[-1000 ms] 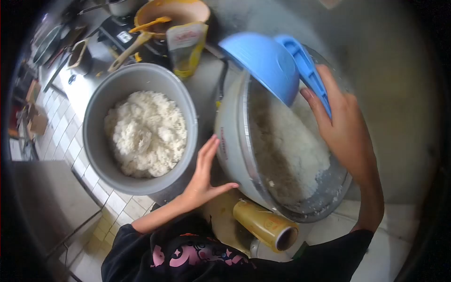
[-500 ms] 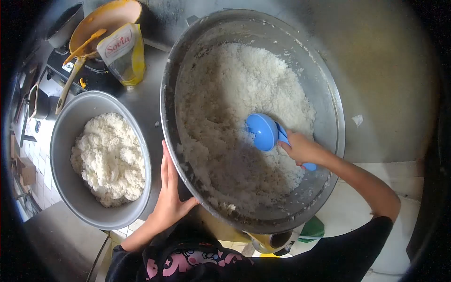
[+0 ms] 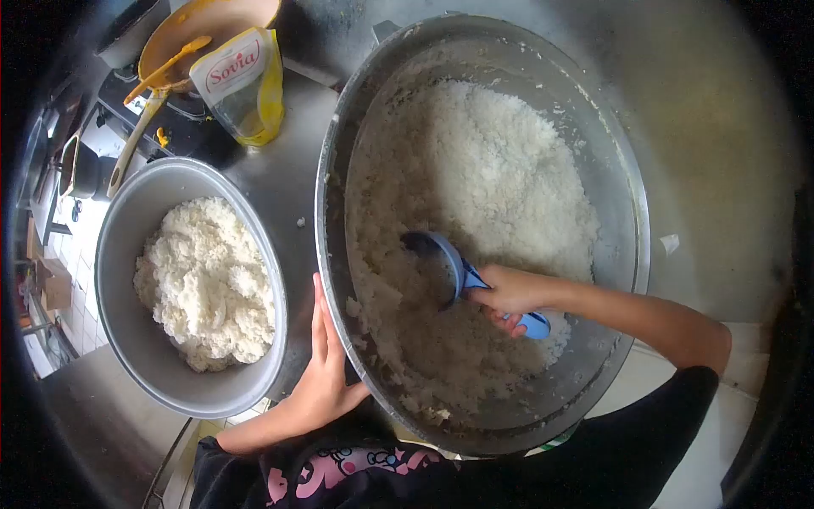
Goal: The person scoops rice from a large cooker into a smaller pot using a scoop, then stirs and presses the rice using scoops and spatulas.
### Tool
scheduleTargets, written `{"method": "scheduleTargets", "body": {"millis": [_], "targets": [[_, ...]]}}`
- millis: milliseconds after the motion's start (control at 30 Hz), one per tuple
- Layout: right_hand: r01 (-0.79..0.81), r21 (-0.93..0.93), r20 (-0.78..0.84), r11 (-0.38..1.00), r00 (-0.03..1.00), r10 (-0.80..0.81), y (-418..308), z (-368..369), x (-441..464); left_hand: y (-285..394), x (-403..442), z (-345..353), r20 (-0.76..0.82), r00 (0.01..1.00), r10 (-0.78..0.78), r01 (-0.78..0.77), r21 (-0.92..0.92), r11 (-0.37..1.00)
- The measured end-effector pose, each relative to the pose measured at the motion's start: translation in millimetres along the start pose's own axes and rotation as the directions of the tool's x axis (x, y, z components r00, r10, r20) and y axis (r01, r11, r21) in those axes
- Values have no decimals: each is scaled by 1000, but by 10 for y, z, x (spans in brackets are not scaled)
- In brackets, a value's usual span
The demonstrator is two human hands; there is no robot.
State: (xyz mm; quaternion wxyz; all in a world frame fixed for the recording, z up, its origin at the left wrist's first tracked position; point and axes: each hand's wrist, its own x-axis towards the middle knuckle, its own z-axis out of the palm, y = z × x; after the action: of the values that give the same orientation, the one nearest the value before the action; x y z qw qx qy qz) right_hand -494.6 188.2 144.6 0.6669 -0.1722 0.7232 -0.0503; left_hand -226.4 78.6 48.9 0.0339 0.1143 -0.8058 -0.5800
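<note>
My right hand (image 3: 509,297) is wrapped round the handle of a blue scoop (image 3: 458,270), whose bowl is partly sunk in the rice (image 3: 517,178) of a large metal pot (image 3: 642,229). Against the near left outer side of that pot rests my left hand (image 3: 326,382), palm and fingers spread along the wall. A smaller grey pot (image 3: 119,331) to the left holds a mound of white rice (image 3: 208,288).
At the upper left, a pan (image 3: 220,17) with an orange spatula (image 3: 170,68) sits on a black stove (image 3: 203,136). A "Sovia" pouch (image 3: 242,85) stands beside it. A cardboard box (image 3: 55,284) lies at the far left.
The view has swung over the large pot. The scoop, earlier raised above its rim, has come down into the rice and moved left, its bowl now turned over. My left hand stays at the pot's side.
</note>
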Motion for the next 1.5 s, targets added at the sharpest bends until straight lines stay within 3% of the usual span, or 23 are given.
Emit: {"method": "scheduleTargets", "body": {"millis": [133, 267, 400, 500, 567, 667, 800, 933, 1033, 1100, 1167, 1233, 1367, 1433, 1500], "targets": [[-106, 310, 208, 945, 977, 41, 146, 69, 19, 49, 20, -49, -5, 1000, 16, -15, 41, 999], [-1, 82, 136, 997, 991, -10, 123, 101, -132, 32, 52, -113, -4, 996, 85, -85, 95, 992], [29, 41, 99, 999, 995, -33, -29, 50, -112, -20, 53, -31, -20, 993, 114, -112, 63, 992], [21, 139, 208, 990, 977, -50, 101, 12, 104, -19, 34, 22, -47, 996, 75, -77, -46, 996], [-99, 260, 258, 961, 966, 30, 89, 62, 113, 1, 44, -5, -26, 995, 101, -101, 32, 994], [-133, 379, 262, 916, 965, 31, 9, 179, -126, -26, 42, -28, -14, 992, 125, -123, 107, 987], [-229, 200, 368, 953, 919, 144, 56, 241, -306, -331, 4, 98, 29, 997, 78, -78, -12, 997], [-35, 278, 251, 960, 967, -37, 3, 296, -154, -352, -15, 150, 3, 1000, -3, 3, -100, 995], [-7, 344, 286, 939, 953, -98, -121, 239, -139, -170, 39, 68, -52, 994, 94, -97, -56, 994], [-12, 365, 299, 931, 948, -105, -78, 246, -145, 107, 79, -80, -50, 986, 161, -144, 249, 958], [-47, 418, 350, 907, 930, -113, -34, 253, -136, 145, 96, -96, -82, 983, 166, -143, 235, 962], [-54, 431, 340, 901, 934, -106, 8, 271, -131, 202, 108, -131, -157, 962, 223, -203, 131, 970], [-51, 503, 302, 863, 946, -120, 105, 298, -101, 200, 123, -141, -208, 933, 295, -279, 104, 955], [-19, 441, 294, 897, 948, -124, 87, 295, -150, 235, 128, -160, -241, 926, 289, -279, 78, 957], [-112, 502, 407, 858, 906, -120, 127, 271, -149, 246, 113, -176, -219, 937, 273, -267, 58, 962]]}}
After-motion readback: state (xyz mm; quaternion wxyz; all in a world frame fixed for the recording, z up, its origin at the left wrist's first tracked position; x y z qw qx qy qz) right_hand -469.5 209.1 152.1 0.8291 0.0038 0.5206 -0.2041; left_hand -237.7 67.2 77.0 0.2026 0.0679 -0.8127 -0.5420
